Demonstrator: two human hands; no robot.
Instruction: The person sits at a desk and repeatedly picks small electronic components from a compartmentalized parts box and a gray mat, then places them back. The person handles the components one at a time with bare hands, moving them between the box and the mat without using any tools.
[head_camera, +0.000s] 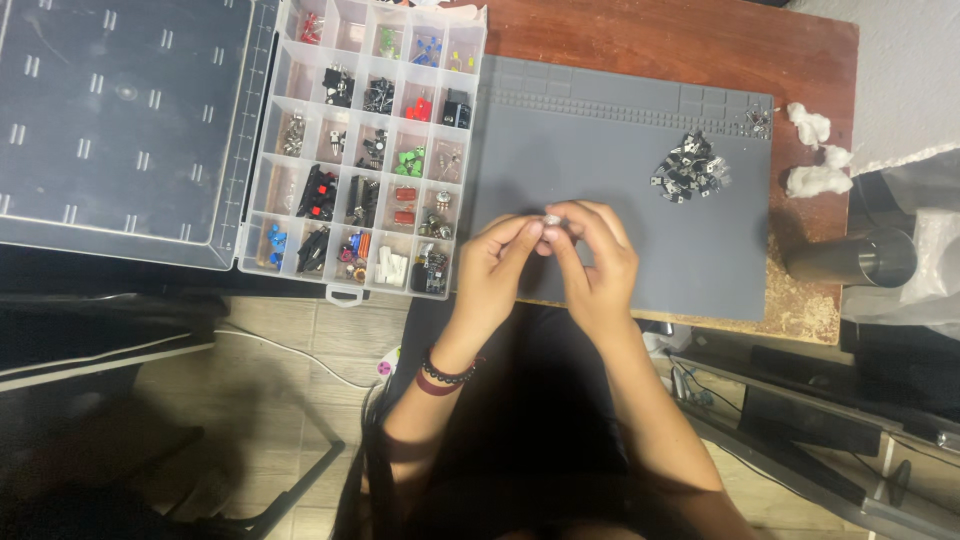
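Observation:
My left hand (493, 272) and my right hand (598, 262) meet over the near edge of a grey work mat (600, 160). Between their fingertips they pinch one small pale component (551, 219). On the mat's far right lies a heap of several small black and silver parts (690, 170), well apart from both hands. An open clear organiser box (365, 150) with many compartments of coloured electronic parts stands just left of my left hand.
The box's clear lid (120, 120) lies flat at the far left. White cotton tufts (815, 155) and a metal cup (860, 258) sit at the wooden table's right edge. Cables and a metal frame are on the floor below.

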